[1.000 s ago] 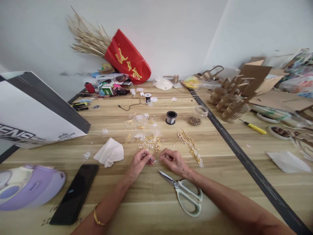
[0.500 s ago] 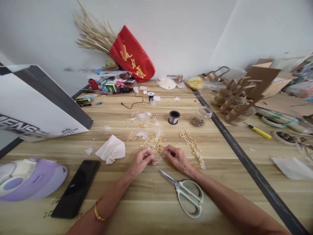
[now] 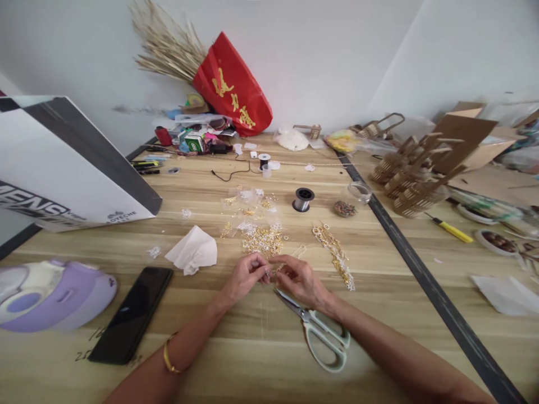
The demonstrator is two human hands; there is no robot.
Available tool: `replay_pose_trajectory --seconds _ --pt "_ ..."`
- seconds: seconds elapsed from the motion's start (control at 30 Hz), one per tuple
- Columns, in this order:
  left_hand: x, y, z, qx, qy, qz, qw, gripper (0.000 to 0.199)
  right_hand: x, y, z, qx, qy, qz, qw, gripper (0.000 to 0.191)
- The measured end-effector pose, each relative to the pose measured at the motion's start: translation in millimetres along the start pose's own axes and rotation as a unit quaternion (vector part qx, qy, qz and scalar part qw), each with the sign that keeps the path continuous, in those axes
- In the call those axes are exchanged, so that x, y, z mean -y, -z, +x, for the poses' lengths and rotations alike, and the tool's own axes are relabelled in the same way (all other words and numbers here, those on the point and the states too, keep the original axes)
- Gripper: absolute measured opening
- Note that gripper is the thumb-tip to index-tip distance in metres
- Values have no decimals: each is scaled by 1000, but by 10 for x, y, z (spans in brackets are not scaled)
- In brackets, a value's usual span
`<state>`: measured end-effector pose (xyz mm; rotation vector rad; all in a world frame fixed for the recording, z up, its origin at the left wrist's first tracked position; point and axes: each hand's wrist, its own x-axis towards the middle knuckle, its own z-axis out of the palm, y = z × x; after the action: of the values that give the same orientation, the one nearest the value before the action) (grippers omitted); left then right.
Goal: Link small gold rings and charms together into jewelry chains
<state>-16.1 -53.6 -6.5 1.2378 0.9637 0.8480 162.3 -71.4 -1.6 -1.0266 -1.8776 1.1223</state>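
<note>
In the head view my left hand (image 3: 249, 276) is closed in a pinch on the end of a thin beaded strand, a small silvery bit showing at its fingertips. Right beside it, my right hand (image 3: 300, 279) pinches the same strand, forefinger reaching over to the left fingers. Part of the beaded strand (image 3: 300, 251) lies on the table beyond the right knuckles. A heap of gold and silvery beads (image 3: 261, 241) spreads just past both hands. Scissors with pale green handles (image 3: 328, 336) lie below the right hand. Finished-looking gold and silver bead strands (image 3: 334, 252) rest to its right.
A wire spool (image 3: 303, 200), a pile of dark beads (image 3: 345, 209) and a clear jar (image 3: 359, 192) stand farther back. Left are a tissue (image 3: 192, 251), a phone (image 3: 131, 315) and a large box (image 3: 80, 163). A yellow-handled tool (image 3: 452, 229) and small woven baskets (image 3: 410, 185) are right.
The hands have come closer together, the right moving left to the left fingertips. The strand stretched between them before now partly trails beyond the right hand. The view has shifted slightly.
</note>
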Motion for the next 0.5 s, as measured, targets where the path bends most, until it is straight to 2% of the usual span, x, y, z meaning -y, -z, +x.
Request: replay_pose_trajectory --seconds 0.13,0.27,0.5 --pt "12 0 -5 13 -5 18 1000 30 -46 -56 0 -15 8 -43 999 15" --pt "20 -8 -19 28 -12 41 999 27 -57 -26 4 -23 25 -96 995 16" --pt "1 -36 -45 23 -29 69 997 26 -46 -5 -4 0 53 -111 992 16"
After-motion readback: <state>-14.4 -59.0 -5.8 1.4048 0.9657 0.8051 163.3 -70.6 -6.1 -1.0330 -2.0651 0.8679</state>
